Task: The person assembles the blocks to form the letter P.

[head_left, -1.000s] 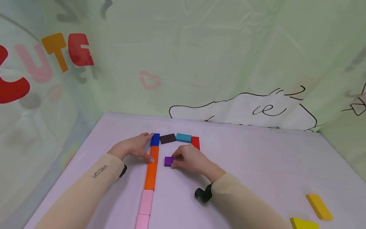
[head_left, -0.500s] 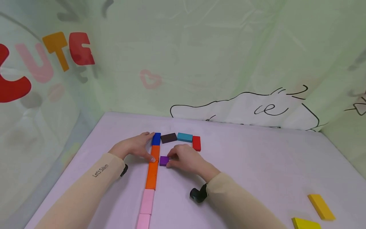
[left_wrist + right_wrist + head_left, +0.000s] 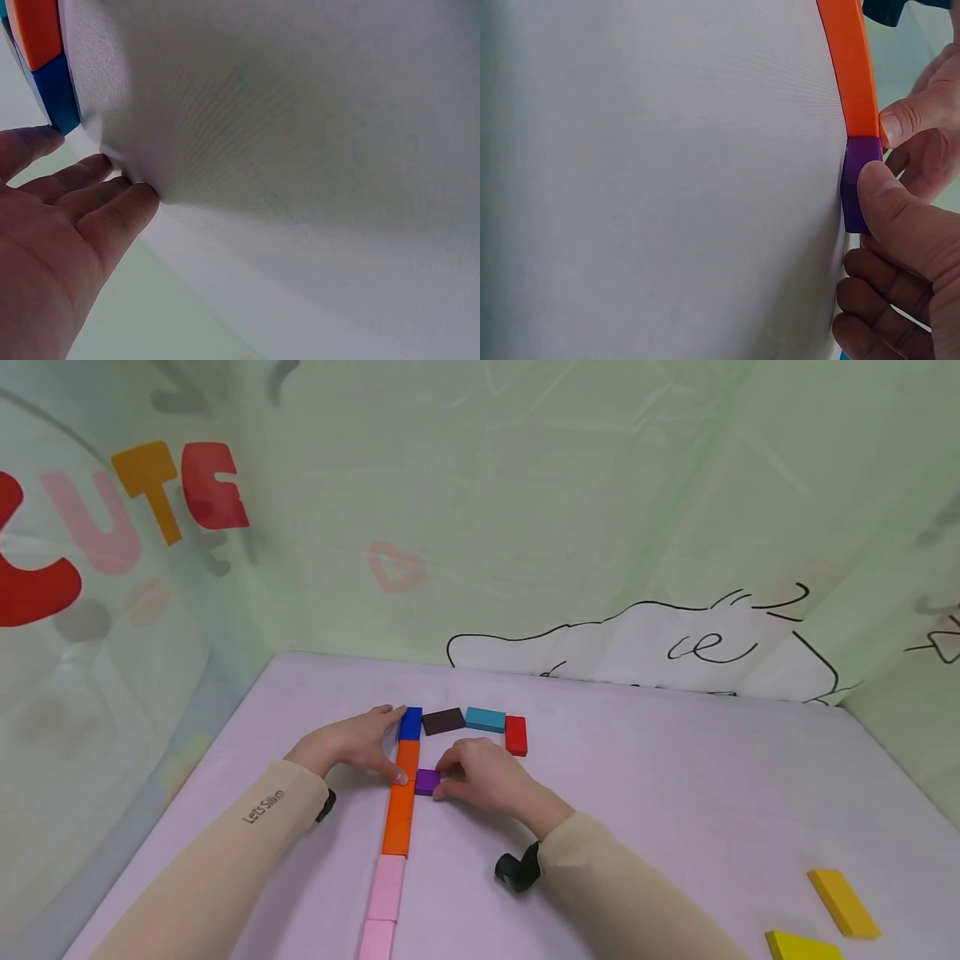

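Observation:
My right hand (image 3: 483, 775) pinches a small purple block (image 3: 426, 782) between thumb and fingers. The block's end meets the side of the orange row, near the joint between a far orange block (image 3: 408, 756) and a nearer orange block (image 3: 398, 821). In the right wrist view the thumb lies on the purple block (image 3: 862, 154). My left hand (image 3: 351, 745) spans the row from its left. Its thumb rests at the orange joint, and one fingertip touches the far end of the blue block (image 3: 410, 724). The other fingers reach down to the table in the left wrist view.
From the blue block's right side run a dark brown block (image 3: 443, 722), a teal block (image 3: 485, 720) and a red block (image 3: 516, 736). Pink blocks (image 3: 386, 888) continue the row nearer me. Two yellow blocks (image 3: 843, 903) lie at the front right of the pale table (image 3: 660, 810).
My right hand has slid the purple block left, from apart to right up against the orange row. The left hand has stayed in place on the row.

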`<state>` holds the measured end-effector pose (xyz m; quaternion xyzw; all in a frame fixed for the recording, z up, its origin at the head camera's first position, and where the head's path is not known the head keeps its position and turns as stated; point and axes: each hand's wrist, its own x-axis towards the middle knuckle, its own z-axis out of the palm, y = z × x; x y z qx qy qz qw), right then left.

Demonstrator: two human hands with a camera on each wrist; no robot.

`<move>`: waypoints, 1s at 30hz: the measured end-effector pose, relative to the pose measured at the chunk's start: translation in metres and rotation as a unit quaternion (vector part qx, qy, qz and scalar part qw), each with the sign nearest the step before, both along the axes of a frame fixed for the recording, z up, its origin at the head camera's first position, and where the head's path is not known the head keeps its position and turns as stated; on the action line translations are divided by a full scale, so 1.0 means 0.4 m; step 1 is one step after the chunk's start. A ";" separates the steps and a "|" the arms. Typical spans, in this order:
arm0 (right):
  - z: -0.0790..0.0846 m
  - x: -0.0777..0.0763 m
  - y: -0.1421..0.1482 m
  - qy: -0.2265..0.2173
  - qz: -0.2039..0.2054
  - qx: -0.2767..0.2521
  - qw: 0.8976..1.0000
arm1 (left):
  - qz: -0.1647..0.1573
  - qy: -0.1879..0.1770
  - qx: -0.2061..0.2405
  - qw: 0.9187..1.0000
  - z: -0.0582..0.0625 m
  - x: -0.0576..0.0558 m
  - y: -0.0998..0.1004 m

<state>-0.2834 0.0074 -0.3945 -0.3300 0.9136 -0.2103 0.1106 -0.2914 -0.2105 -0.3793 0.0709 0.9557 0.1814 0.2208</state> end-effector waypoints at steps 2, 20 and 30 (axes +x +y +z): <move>0.001 0.000 0.000 0.002 0.001 0.000 1.000 | 0.001 0.000 -0.001 1.000 0.001 0.000 0.001; 0.005 0.004 0.002 0.003 0.007 0.003 1.000 | 0.001 -0.001 -0.001 1.000 0.006 0.004 0.002; 0.005 0.006 0.019 -0.003 0.011 -0.006 1.000 | -0.002 0.003 0.002 1.000 0.005 0.005 0.002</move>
